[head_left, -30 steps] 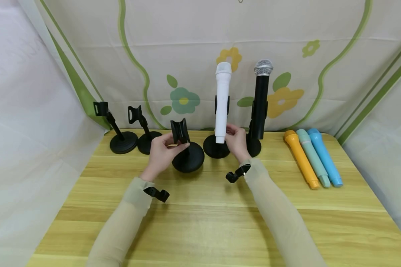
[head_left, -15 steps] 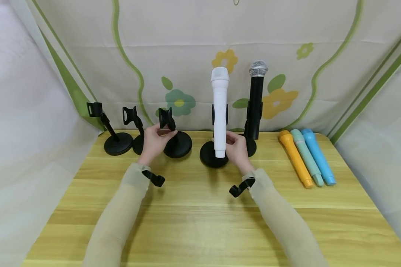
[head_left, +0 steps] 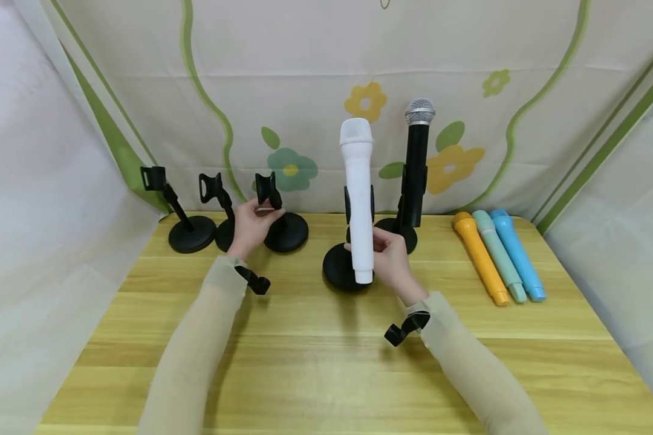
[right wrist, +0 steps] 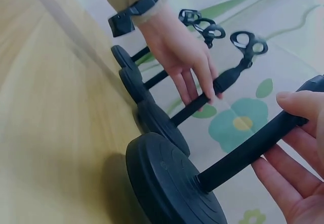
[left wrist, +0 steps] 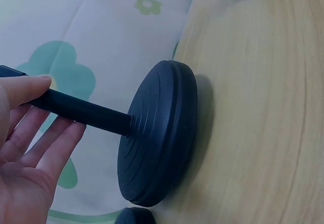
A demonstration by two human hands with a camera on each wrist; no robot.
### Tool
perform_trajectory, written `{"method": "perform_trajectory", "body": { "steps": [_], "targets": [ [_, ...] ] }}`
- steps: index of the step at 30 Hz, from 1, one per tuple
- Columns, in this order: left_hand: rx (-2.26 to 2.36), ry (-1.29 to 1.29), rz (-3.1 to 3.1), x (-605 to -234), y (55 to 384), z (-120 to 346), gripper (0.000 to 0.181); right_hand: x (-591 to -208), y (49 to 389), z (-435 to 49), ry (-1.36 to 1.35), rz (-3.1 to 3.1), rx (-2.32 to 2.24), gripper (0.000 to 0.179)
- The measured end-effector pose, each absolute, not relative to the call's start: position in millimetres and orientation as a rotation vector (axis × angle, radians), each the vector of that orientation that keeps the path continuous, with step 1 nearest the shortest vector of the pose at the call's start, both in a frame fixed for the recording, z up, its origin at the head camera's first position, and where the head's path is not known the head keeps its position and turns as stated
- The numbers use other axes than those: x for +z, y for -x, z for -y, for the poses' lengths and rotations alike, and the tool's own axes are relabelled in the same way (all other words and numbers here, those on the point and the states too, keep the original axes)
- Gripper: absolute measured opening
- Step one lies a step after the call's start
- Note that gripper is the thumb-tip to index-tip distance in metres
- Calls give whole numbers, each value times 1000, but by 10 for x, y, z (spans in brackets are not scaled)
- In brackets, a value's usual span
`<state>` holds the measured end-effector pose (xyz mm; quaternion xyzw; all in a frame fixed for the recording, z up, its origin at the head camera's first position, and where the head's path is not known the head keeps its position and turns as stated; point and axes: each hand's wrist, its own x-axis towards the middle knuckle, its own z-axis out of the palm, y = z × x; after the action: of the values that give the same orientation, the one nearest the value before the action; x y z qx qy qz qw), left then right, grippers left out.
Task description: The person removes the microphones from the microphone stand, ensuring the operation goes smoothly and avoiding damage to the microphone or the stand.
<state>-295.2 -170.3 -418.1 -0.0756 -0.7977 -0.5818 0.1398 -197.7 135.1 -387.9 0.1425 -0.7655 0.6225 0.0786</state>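
My left hand (head_left: 250, 228) pinches the stem of a black desk microphone stand (head_left: 286, 233), whose clip holds no microphone. In the left wrist view its round base (left wrist: 159, 133) stands at the table surface. My right hand (head_left: 393, 260) grips the stem of a second black stand (head_left: 341, 269), thumb on one side and fingers on the other. A white microphone (head_left: 358, 199) sits in that stand's clip, head up, hiding part of the stem. In the right wrist view this stand's base (right wrist: 167, 183) casts a shadow beside it; whether it touches the table I cannot tell.
Two black stands with bare clips, one at the far left (head_left: 192, 234) and one (head_left: 215, 187) partly behind my left hand. A black microphone (head_left: 416, 163) with a silver head stands in its holder behind my right hand. Orange (head_left: 481, 260), mint (head_left: 499, 257) and blue (head_left: 518, 255) microphones lie at the right.
My left hand has carried its stand back and to the left, beside the other bare stands. My right hand has brought the stand with the white microphone forward, away from the black microphone.
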Motion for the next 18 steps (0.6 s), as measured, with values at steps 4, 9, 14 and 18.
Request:
{"method": "perform_trajectory", "body": {
  "steps": [4,9,14,18],
  "targets": [
    [-1660,200,2325,-4208,2960,1706,23,-3835,1871,-1357,-494,2259,1884,31],
    [-1676,206,2320,-4150,2901,1679,20,-3850,1811,-1370,-523,2216,1877,27],
    [-1682,224,2338,-4018,2794,1623,22,-3855,1752,-1379,-517,2237,1844,22],
    [-1689,233,2319,-4142,2884,1651,23,-3848,1693,-1389,-510,2257,1827,20]
  ]
}}
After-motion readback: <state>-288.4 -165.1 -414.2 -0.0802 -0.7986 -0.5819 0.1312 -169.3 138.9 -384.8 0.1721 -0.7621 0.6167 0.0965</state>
